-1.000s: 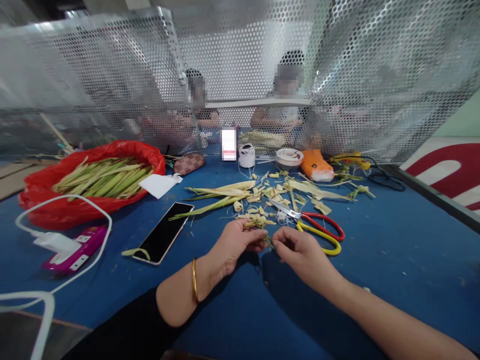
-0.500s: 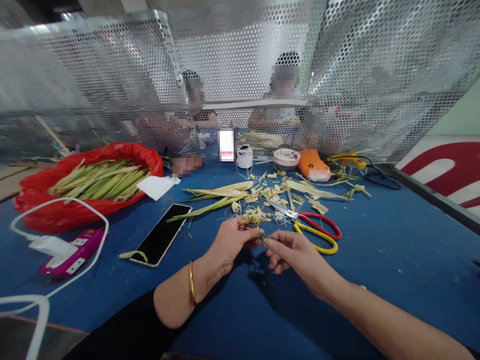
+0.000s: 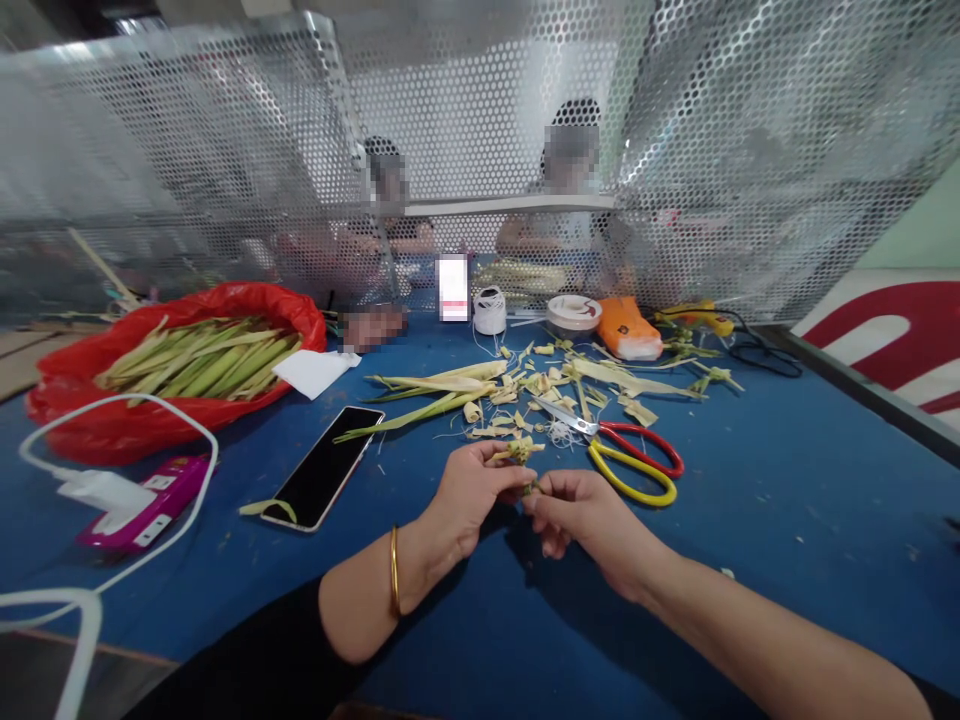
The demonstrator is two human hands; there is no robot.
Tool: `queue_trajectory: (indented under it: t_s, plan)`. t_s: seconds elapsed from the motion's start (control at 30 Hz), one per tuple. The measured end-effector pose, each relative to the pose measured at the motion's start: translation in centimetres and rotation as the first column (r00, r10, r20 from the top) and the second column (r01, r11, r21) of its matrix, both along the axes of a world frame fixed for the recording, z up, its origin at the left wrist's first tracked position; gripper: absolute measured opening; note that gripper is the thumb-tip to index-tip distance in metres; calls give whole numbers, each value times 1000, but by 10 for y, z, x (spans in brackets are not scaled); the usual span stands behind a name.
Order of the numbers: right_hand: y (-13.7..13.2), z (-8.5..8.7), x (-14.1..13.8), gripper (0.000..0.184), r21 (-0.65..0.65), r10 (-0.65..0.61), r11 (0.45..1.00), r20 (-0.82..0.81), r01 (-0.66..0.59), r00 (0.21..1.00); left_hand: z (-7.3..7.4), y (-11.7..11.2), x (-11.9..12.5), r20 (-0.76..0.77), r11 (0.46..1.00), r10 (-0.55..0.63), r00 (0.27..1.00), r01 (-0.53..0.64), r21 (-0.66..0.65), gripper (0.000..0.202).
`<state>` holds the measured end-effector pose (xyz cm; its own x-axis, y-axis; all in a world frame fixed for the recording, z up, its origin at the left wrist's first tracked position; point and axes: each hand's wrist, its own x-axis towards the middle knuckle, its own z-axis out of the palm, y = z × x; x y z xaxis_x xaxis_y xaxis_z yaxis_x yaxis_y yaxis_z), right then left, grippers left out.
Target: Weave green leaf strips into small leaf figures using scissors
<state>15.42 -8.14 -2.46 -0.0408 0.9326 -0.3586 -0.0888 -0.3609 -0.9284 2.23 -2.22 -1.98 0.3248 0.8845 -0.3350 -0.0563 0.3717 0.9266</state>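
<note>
My left hand (image 3: 476, 487) pinches a small figure woven from pale green husk strips (image 3: 519, 450), whose knotted top shows above the thumb. Its lower part is hidden by my fingers. My right hand (image 3: 574, 510) is closed at the figure's lower end, thumb and forefinger pressed together there; what exactly they grip is too small to tell. Just beyond my right hand lie scissors (image 3: 637, 470) with one red and one yellow handle, blades partly apart. Husk scraps (image 3: 536, 385) and bits of white thread (image 3: 562, 433) are scattered behind my hands.
To the left sit a red plastic bag (image 3: 300, 310) of husk leaves, a phone (image 3: 322, 470) and a purple power strip (image 3: 146, 505) with a white cable. A thread spool (image 3: 490, 313), tape roll (image 3: 574, 315) and orange packet (image 3: 628, 328) line the perforated screen (image 3: 480, 110); people sit behind it.
The woven figure has shifted slightly right and down and is turned a little in my left hand. My right hand has moved in closer, its fingers now against the left fingertips.
</note>
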Motion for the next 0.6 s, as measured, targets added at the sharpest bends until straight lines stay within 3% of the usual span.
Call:
queue_trajectory:
  t_s: [0.17,0.33,0.53,0.6]
  plan:
    - [1,6,5,35,29,-9,1000,21,9,1000,5,6,-8,-25,994,-107,994,107,-4,24]
    - [5,6,8,36,93,-45,995,63,39,997,8,7,-8,-46,996,-93,995,93,-6,28]
    - [7,2,14,36,137,-19,990,251,-16,968,7,8,-9,-40,994,-109,993,108,-30,30]
    - [7,6,23,39,264,-122,964,379,19,917,7,9,-10,-41,991,-128,991,127,-32,32]
